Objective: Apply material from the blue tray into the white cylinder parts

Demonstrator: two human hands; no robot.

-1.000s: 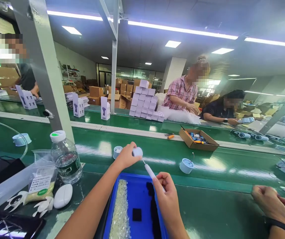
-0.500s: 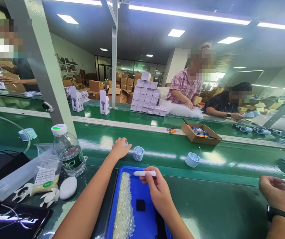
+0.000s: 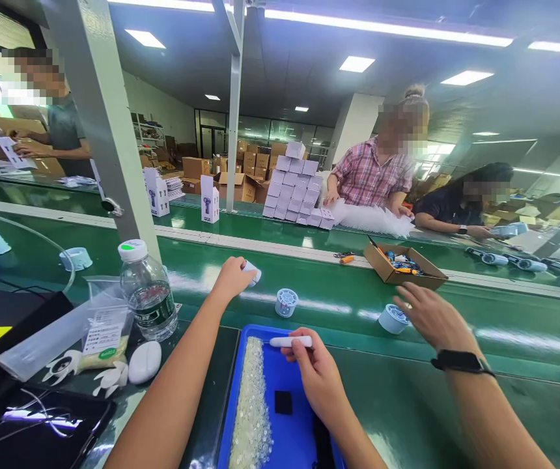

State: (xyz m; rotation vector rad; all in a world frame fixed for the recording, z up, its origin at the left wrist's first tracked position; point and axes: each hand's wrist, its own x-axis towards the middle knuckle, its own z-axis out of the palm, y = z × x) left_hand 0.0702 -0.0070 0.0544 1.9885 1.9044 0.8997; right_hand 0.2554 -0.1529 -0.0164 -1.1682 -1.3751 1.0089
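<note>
My left hand (image 3: 231, 279) reaches out over the green conveyor belt (image 3: 338, 306) and is closed on a small white round part (image 3: 252, 273). My right hand (image 3: 312, 371) grips a white pen-shaped tool (image 3: 290, 341) held level above the blue tray (image 3: 294, 443). A strip of small clear beads (image 3: 251, 410) and a black square pad (image 3: 282, 402) lie in the tray. A light-blue round part (image 3: 286, 302) sits on the belt just right of my left hand.
A co-worker's hand (image 3: 431, 317) with a black wristband reaches toward another round part (image 3: 392, 318). A water bottle (image 3: 148, 296), plastic bags and a white oval case (image 3: 144, 362) stand at left. A cardboard box (image 3: 403, 267) sits on the belt; people work across the line.
My left hand set one round part on the belt and took hold of another further left. My right hand lowered the tool to level. The co-worker's hand reached in toward the belt.
</note>
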